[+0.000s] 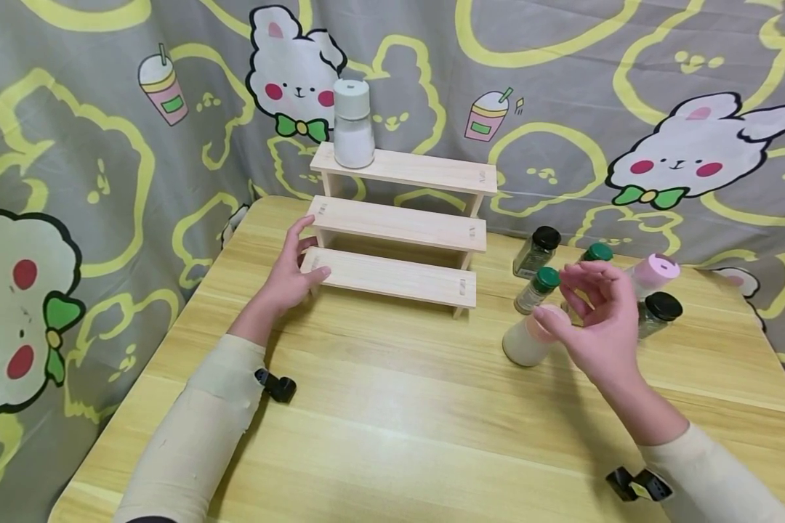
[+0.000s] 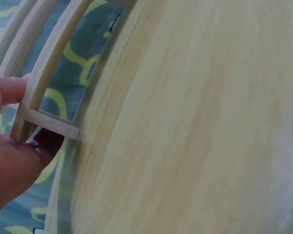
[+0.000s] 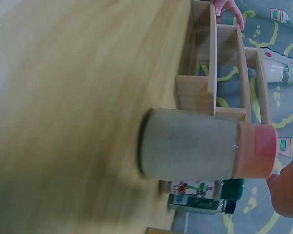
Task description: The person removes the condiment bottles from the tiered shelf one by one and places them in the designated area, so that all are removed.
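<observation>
At the left end of a three-tier wooden shelf rack (image 1: 392, 277), my left hand (image 1: 291, 276) grips the lowest tier, thumb on its top board. The left wrist view shows the fingers (image 2: 12, 90) around that board's end. My right hand (image 1: 602, 323) is over a jar with a pink-orange lid (image 3: 256, 151) and pale contents, its fingers loosely bent. This jar (image 1: 523, 345) stands upright on the table. In the right wrist view a gap shows between the lid and the visible part of the hand (image 3: 288, 190).
A white-capped shaker (image 1: 353, 134) stands on the top tier's left. Around the right hand are a green-capped bottle (image 1: 535, 292), another green-capped one (image 1: 597, 252), black-capped jars (image 1: 534, 254) and a pink-capped bottle (image 1: 647, 274). A patterned curtain (image 1: 419, 87) hangs behind the wooden table (image 1: 379, 421).
</observation>
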Available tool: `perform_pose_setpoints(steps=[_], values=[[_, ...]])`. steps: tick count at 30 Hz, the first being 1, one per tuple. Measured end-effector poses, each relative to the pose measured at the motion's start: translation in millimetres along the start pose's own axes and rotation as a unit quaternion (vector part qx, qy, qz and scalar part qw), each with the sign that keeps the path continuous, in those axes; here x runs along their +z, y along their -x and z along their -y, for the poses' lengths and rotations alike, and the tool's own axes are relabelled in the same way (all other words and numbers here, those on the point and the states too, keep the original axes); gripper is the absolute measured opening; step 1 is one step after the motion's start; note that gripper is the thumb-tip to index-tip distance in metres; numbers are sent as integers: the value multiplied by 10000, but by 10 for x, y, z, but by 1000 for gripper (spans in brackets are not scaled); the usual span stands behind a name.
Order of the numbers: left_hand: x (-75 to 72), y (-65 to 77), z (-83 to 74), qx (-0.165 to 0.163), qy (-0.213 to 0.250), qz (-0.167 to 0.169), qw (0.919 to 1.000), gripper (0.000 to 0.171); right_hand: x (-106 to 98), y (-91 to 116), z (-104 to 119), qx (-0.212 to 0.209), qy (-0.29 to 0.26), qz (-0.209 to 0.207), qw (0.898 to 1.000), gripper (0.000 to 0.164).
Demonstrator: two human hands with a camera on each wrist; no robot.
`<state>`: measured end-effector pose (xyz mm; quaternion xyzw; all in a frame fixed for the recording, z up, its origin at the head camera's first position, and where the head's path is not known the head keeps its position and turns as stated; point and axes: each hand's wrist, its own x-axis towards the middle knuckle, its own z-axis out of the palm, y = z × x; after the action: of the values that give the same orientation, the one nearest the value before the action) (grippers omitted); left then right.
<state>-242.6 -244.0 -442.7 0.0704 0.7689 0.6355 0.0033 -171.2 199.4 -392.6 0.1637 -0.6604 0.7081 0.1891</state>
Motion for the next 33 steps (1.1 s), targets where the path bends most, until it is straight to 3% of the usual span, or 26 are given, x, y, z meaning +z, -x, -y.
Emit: perform_pose_setpoints(steps=[5, 17, 33], values=[[-9, -40, 125, 119, -38, -71, 9999, 91, 96, -107, 31, -72, -27, 182, 9998, 79], [-19, -38, 142, 97, -36, -63, 9999, 93, 300, -327, 48, -10, 85, 135, 9999, 77], [-11, -40, 124, 113, -34, -107, 9999, 92, 805, -769, 82, 199, 620, 238, 9976, 72]])
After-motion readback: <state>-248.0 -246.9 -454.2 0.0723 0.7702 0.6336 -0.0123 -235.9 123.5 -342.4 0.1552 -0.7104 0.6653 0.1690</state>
